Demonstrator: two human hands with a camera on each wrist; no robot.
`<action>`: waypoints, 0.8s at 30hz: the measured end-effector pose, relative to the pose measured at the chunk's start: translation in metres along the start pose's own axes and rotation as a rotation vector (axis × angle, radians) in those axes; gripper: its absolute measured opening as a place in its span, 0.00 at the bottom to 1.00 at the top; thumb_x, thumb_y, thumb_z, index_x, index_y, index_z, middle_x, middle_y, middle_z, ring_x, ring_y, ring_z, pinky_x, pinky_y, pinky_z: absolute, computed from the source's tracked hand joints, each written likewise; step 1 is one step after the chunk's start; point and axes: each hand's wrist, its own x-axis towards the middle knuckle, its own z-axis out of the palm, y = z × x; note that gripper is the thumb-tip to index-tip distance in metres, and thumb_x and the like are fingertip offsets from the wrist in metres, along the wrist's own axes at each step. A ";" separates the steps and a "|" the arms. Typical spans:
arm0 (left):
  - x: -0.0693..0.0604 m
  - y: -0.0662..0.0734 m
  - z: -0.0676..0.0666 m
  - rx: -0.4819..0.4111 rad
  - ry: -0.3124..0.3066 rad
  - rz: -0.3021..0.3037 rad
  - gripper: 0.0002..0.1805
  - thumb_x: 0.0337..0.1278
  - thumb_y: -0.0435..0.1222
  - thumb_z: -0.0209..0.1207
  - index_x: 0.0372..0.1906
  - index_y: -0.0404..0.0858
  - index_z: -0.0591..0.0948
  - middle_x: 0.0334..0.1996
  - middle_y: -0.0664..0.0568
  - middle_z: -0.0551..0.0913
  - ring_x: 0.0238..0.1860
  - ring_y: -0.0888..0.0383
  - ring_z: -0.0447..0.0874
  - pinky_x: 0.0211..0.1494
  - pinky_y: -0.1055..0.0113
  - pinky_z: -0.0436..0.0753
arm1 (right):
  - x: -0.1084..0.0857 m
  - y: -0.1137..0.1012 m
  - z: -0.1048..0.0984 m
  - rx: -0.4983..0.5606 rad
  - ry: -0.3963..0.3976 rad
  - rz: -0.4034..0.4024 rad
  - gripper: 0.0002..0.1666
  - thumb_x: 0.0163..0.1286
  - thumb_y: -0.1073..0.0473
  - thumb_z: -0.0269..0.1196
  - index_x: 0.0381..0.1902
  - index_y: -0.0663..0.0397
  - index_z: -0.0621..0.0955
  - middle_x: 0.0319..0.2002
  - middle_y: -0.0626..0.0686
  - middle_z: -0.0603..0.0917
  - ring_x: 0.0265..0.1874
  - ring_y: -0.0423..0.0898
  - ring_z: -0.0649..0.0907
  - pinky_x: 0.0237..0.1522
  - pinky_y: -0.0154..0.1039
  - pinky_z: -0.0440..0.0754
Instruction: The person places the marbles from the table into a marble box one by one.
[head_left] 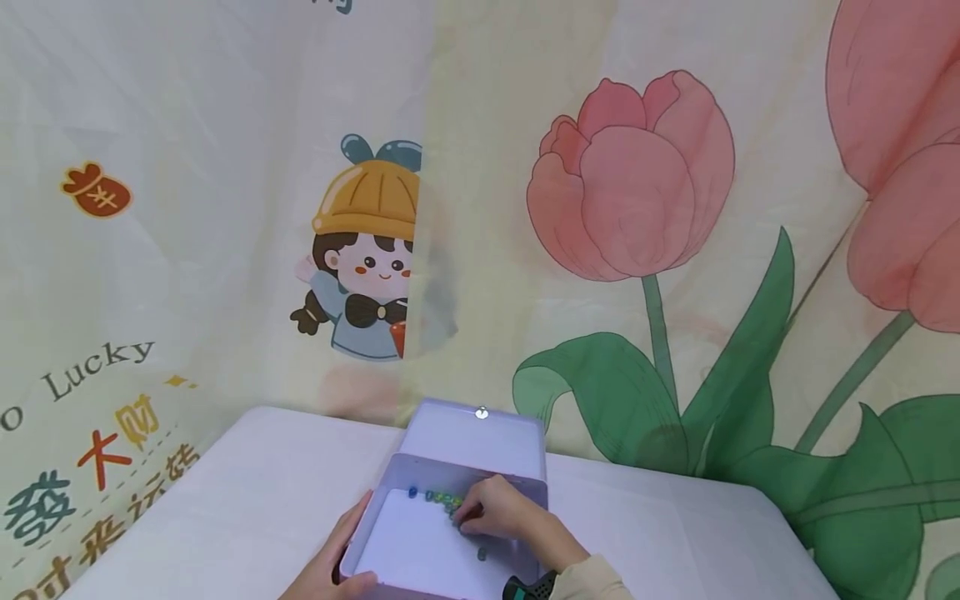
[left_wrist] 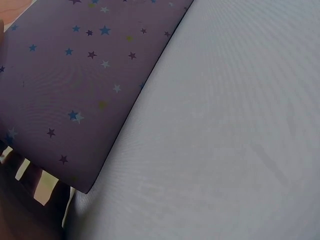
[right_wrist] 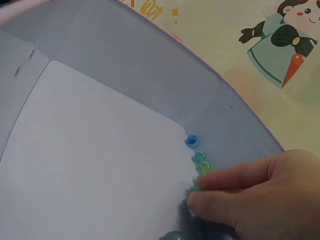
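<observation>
A pale purple box (head_left: 420, 550) stands with its lid raised, and glass marbles lie on its white floor. My left hand (head_left: 330, 562) grips the box's left side, thumb over the rim; its fingers (left_wrist: 30, 175) show under the star-printed outer wall (left_wrist: 90, 90). Inside, my right hand (head_left: 498, 508) pinches at a green marble (right_wrist: 195, 186) among the row by the far wall; the fingers partly hide it. A blue marble (right_wrist: 192, 140) sits at the corner end of that row. A single dark green marble (head_left: 482, 554) lies nearer the front.
The raised lid (head_left: 480, 442) leans back behind the box and has a round metal clasp (head_left: 482, 412). A white cloth covers the table (head_left: 660, 533). Behind it hangs a printed curtain (head_left: 480, 208) with tulips and a cartoon child.
</observation>
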 end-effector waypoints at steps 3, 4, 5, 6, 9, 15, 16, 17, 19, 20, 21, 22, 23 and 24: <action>0.001 -0.004 0.002 -0.007 0.024 -0.037 0.49 0.56 0.38 0.60 0.76 0.47 0.42 0.74 0.42 0.44 0.66 0.45 0.54 0.59 0.55 0.70 | 0.001 0.003 0.000 0.068 0.030 0.010 0.10 0.56 0.60 0.70 0.39 0.47 0.88 0.32 0.39 0.85 0.28 0.27 0.78 0.33 0.24 0.76; 0.002 -0.006 0.003 -0.016 0.032 -0.049 0.50 0.56 0.39 0.60 0.76 0.47 0.42 0.74 0.42 0.44 0.67 0.43 0.53 0.60 0.52 0.69 | 0.001 0.004 -0.002 0.100 0.048 0.008 0.10 0.57 0.61 0.69 0.40 0.49 0.88 0.32 0.40 0.86 0.29 0.27 0.78 0.33 0.24 0.77; 0.003 -0.007 0.004 -0.031 0.037 -0.053 0.49 0.56 0.39 0.60 0.76 0.46 0.42 0.74 0.41 0.43 0.67 0.41 0.52 0.60 0.48 0.68 | 0.001 0.005 -0.004 0.133 0.069 0.003 0.11 0.58 0.62 0.69 0.40 0.51 0.88 0.33 0.42 0.87 0.29 0.28 0.79 0.33 0.24 0.77; 0.004 -0.009 0.004 -0.046 0.040 -0.059 0.50 0.56 0.39 0.59 0.76 0.47 0.42 0.74 0.41 0.43 0.67 0.40 0.52 0.59 0.48 0.69 | 0.000 0.007 -0.006 0.159 0.091 -0.003 0.10 0.59 0.62 0.68 0.41 0.53 0.87 0.34 0.43 0.87 0.30 0.29 0.79 0.34 0.25 0.77; 0.009 -0.015 0.003 -0.026 0.058 -0.056 0.49 0.56 0.41 0.59 0.76 0.48 0.42 0.74 0.41 0.42 0.67 0.38 0.51 0.60 0.44 0.67 | -0.004 0.010 -0.016 0.207 0.142 -0.031 0.10 0.63 0.61 0.65 0.41 0.56 0.87 0.34 0.45 0.87 0.32 0.31 0.81 0.36 0.26 0.78; 0.018 -0.023 -0.005 0.079 0.073 0.110 0.50 0.56 0.35 0.57 0.76 0.44 0.39 0.73 0.36 0.36 0.69 0.28 0.40 0.54 0.30 0.66 | -0.028 0.017 -0.040 0.238 0.178 -0.013 0.12 0.66 0.58 0.62 0.44 0.54 0.86 0.36 0.47 0.86 0.35 0.34 0.82 0.37 0.27 0.79; 0.020 -0.022 -0.005 0.107 0.083 0.151 0.49 0.57 0.35 0.58 0.76 0.42 0.39 0.72 0.35 0.37 0.69 0.27 0.39 0.53 0.28 0.64 | -0.035 0.019 -0.044 0.215 0.195 -0.018 0.12 0.66 0.59 0.62 0.44 0.54 0.86 0.37 0.48 0.86 0.35 0.35 0.82 0.37 0.28 0.80; 0.023 -0.020 -0.006 0.143 0.101 0.178 0.49 0.57 0.35 0.58 0.76 0.42 0.40 0.73 0.35 0.37 0.69 0.28 0.38 0.53 0.26 0.62 | -0.041 0.021 -0.049 0.170 0.224 -0.022 0.11 0.66 0.59 0.62 0.45 0.53 0.86 0.38 0.48 0.85 0.36 0.37 0.82 0.37 0.29 0.80; 0.031 -0.016 -0.005 0.233 0.154 0.240 0.47 0.59 0.37 0.58 0.76 0.41 0.43 0.73 0.36 0.41 0.69 0.30 0.40 0.55 0.25 0.58 | -0.053 0.024 -0.059 0.048 0.306 -0.016 0.11 0.65 0.60 0.63 0.45 0.52 0.85 0.39 0.48 0.85 0.39 0.39 0.82 0.39 0.31 0.80; 0.037 -0.012 -0.005 0.297 0.192 0.266 0.46 0.59 0.38 0.59 0.76 0.40 0.45 0.73 0.36 0.44 0.70 0.31 0.42 0.56 0.25 0.55 | -0.059 0.026 -0.064 -0.019 0.356 -0.004 0.12 0.64 0.60 0.64 0.45 0.52 0.85 0.40 0.47 0.84 0.40 0.41 0.82 0.41 0.34 0.81; 0.042 -0.009 -0.005 0.376 0.237 0.298 0.45 0.59 0.40 0.59 0.75 0.39 0.48 0.73 0.36 0.47 0.70 0.33 0.44 0.57 0.26 0.53 | -0.064 0.027 -0.070 -0.086 0.405 0.011 0.12 0.63 0.60 0.64 0.45 0.51 0.85 0.41 0.47 0.83 0.42 0.42 0.82 0.43 0.36 0.81; 0.048 -0.005 -0.006 0.460 0.284 0.323 0.44 0.58 0.41 0.60 0.75 0.38 0.51 0.73 0.37 0.50 0.69 0.34 0.47 0.57 0.26 0.54 | -0.067 0.027 -0.075 -0.152 0.453 0.027 0.13 0.63 0.59 0.65 0.46 0.50 0.84 0.42 0.47 0.83 0.44 0.44 0.82 0.45 0.38 0.81; 0.054 -0.001 -0.006 0.537 0.326 0.343 0.43 0.58 0.43 0.60 0.74 0.37 0.53 0.72 0.37 0.53 0.69 0.35 0.49 0.57 0.28 0.56 | -0.070 0.028 -0.081 -0.207 0.493 0.048 0.15 0.63 0.58 0.65 0.48 0.49 0.84 0.44 0.47 0.82 0.46 0.45 0.81 0.46 0.41 0.80; 0.060 0.004 -0.008 0.615 0.368 0.364 0.43 0.57 0.43 0.60 0.73 0.36 0.55 0.72 0.37 0.55 0.69 0.36 0.51 0.57 0.29 0.58 | -0.073 0.028 -0.085 -0.248 0.526 0.063 0.16 0.62 0.57 0.66 0.49 0.48 0.83 0.46 0.48 0.81 0.48 0.47 0.81 0.48 0.43 0.80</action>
